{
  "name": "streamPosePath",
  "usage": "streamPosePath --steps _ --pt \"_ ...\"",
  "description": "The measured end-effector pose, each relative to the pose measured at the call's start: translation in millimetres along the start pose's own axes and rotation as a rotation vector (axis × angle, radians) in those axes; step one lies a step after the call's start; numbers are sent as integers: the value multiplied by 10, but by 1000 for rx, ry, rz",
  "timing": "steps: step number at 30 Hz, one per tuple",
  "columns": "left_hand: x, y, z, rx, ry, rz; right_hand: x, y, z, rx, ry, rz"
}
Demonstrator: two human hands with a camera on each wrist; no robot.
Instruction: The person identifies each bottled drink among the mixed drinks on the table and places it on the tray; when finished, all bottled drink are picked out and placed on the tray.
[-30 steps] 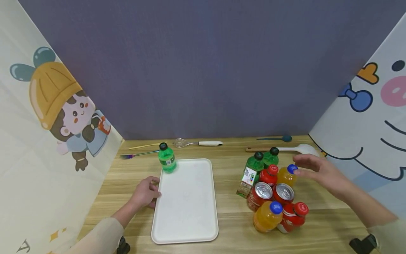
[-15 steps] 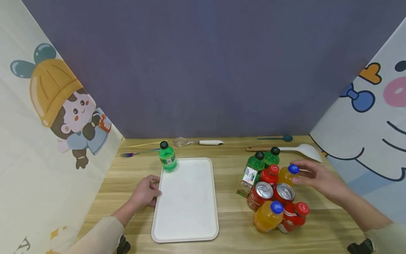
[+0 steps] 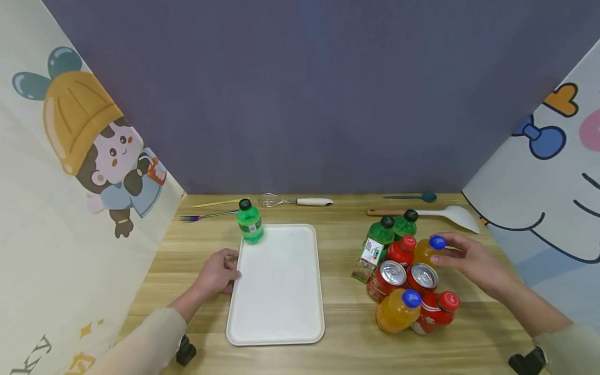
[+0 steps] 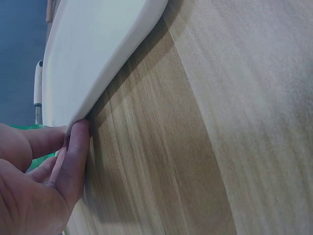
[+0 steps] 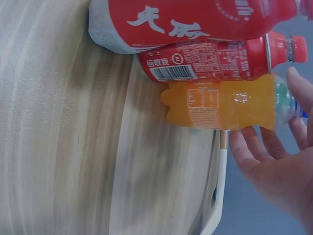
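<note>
Head view, left arm: we see it angle in from the lower left, the left hand (image 3: 218, 272) pinching the side edge of the white tray (image 3: 276, 291) between thumb and fingers.
Head view, right arm: we see it slant in from the lower right, the right hand (image 3: 470, 260) curved round the upper part of the orange bottle (image 3: 424, 252), which stands on the desk (image 3: 347, 307).
Left wrist view: we see digits meeting at the tray's rim.
Right wrist view: we see the thumb by the bottle's neck, fingers opposite.
</note>
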State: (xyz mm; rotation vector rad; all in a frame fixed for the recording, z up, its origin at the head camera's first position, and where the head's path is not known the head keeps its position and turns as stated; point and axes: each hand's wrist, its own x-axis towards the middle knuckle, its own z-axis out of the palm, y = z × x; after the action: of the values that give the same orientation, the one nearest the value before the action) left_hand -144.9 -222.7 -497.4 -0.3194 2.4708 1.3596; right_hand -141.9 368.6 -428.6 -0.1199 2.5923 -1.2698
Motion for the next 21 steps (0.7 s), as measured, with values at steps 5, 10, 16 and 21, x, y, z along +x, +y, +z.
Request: streamPosePath --steps 5,10,16,21 --pt "2 5 1 11 0 -4 8 32 31 5 24 0" --pt "-1 1 8 2 5 -14 14 73 57 30 49 -14" --pt "5 -10 16 -4 9 -15 16 119 78 70 89 -44" --pt "0 -5 12 3 10 1 10 154 86 97 126 -68"
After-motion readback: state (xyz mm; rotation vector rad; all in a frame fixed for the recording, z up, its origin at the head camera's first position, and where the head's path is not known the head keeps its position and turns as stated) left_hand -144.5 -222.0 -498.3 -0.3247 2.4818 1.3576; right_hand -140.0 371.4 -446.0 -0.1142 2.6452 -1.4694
